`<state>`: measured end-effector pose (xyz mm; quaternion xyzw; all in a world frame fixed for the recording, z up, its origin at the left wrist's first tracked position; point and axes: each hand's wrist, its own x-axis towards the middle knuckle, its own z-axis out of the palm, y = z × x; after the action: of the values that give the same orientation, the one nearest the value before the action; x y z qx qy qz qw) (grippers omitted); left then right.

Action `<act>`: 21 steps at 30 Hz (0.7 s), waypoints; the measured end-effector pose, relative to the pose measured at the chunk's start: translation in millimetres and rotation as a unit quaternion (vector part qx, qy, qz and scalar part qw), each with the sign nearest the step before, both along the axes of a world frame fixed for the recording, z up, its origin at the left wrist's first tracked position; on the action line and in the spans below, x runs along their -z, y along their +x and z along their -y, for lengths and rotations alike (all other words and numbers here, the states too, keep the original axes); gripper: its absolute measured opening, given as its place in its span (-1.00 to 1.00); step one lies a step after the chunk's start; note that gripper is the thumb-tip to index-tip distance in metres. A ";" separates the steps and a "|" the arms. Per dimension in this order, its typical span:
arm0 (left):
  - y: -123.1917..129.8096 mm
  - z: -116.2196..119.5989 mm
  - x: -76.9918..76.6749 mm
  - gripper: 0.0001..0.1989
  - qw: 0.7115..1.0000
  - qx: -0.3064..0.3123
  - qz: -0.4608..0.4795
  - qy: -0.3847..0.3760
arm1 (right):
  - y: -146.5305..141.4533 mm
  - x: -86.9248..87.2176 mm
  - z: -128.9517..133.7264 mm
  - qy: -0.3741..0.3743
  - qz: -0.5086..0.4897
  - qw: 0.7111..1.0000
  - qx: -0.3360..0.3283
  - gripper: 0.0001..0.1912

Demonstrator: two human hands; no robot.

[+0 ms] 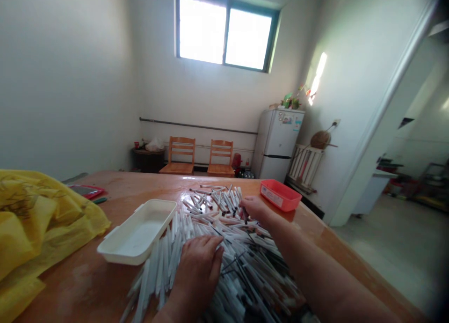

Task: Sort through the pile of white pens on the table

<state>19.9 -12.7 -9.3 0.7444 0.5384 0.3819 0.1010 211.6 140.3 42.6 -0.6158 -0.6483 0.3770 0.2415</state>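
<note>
My left grip [199, 262] and, toward one o'clock, right grip [251, 208] half-curl over pens [177, 229]; can't tell what's held; best pinch lightly.

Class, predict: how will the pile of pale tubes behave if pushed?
The tubes would probably spread apart rather than shift as one block, since they lie loose and overlapping. Single ones may roll, as they look slim and round. Each is likely light, judging by its thin, partly see-through look.
</note>
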 end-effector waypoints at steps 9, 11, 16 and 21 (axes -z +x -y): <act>12.5 6.5 -22.7 -0.46 0.860 0.075 0.468 -0.187 | 19.4 12.1 147.5 -0.117 -0.421 0.888 -0.143 -0.68; 14.8 11.3 -27.0 -0.48 0.815 0.133 0.521 -0.215 | 19.2 18.9 161.9 -0.190 -0.481 0.842 -0.154 -0.68; 14.3 15.1 -28.2 -0.69 0.802 0.183 0.518 -0.233 | 16.7 28.7 170.5 -0.281 -0.522 0.783 -0.189 -0.67; 16.9 11.5 -21.6 -0.71 0.825 0.113 0.506 -0.225 | 14.6 30.7 168.4 -0.091 -0.368 0.908 -0.179 -0.62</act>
<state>36.8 -24.2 12.3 0.4585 0.3952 0.5592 0.5665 226.2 -28.1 11.9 -0.3257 -0.5757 0.6712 0.3345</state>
